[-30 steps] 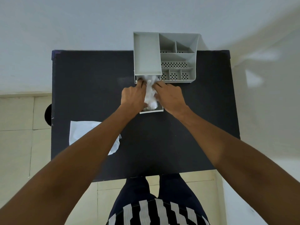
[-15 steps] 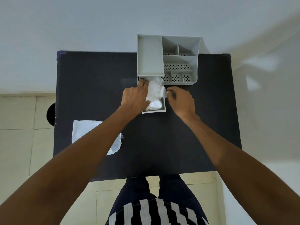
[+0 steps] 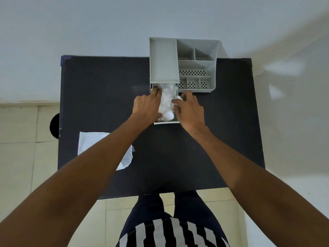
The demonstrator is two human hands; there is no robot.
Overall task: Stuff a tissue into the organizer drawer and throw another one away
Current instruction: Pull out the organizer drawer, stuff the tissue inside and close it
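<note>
Fingers of our left hand and right hand press, loosely spread, on tissue 1 in the open drawer; tissue 2 lies undiscarded.

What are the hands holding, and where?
Both hands, left and right, press on the crumpled tissue in the drawer, one at each side. No clear grip shows.

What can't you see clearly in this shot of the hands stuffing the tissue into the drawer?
- Head view: the drawer floor, covered by the crumpled tissue and both hands.
- Flat tissue: its right part, behind the left forearm.
- Left hand and right hand: fingertip grip, hidden by knuckles.
- Dark round object: cut off by the table.
</note>
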